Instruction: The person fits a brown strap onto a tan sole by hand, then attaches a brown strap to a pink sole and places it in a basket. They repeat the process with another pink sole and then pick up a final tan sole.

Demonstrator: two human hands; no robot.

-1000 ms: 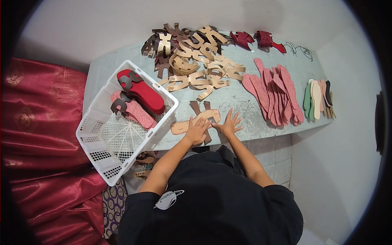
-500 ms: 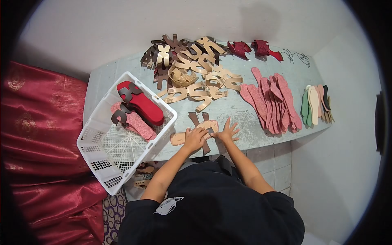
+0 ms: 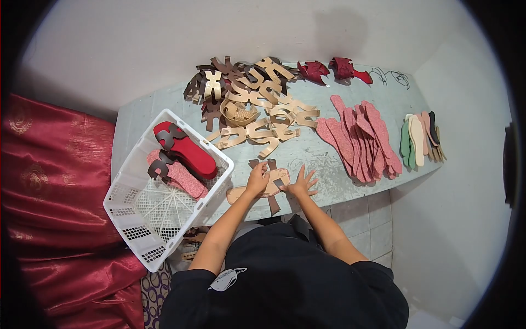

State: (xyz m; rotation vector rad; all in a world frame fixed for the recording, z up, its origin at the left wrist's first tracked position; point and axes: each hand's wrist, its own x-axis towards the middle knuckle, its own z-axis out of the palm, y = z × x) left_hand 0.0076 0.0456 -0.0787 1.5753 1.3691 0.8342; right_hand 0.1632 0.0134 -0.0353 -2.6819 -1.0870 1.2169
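A tan insole (image 3: 271,189), rounded at both ends and marked with pen lines, lies on the table in front of me. Crossing beneath it is a dark brown X-shaped sandal strap (image 3: 273,206), its ends sticking out on both sides. My left hand (image 3: 257,180) is over the insole, fingers curled and pinched at the strap's upper end; the exact grip is partly hidden. My right hand (image 3: 299,184) rests on the table at the insole's right end, fingers spread, thumb by its edge. A small dark patch shows on the insole between the hands.
To the left, a white plastic basket (image 3: 171,116) holds a red sole (image 3: 194,155) and a pink sole (image 3: 183,178) with brown straps. Behind lie piled beige and brown straps (image 3: 257,131). Pink glitter soles (image 3: 361,142), coloured insoles (image 3: 416,140) and dark red uppers (image 3: 342,68) lie rightward.
My left hand has gone from lying flat on the insole to a curled pinch near the strap's upper end. My right hand stays spread beside it. The camera view has shifted slightly.
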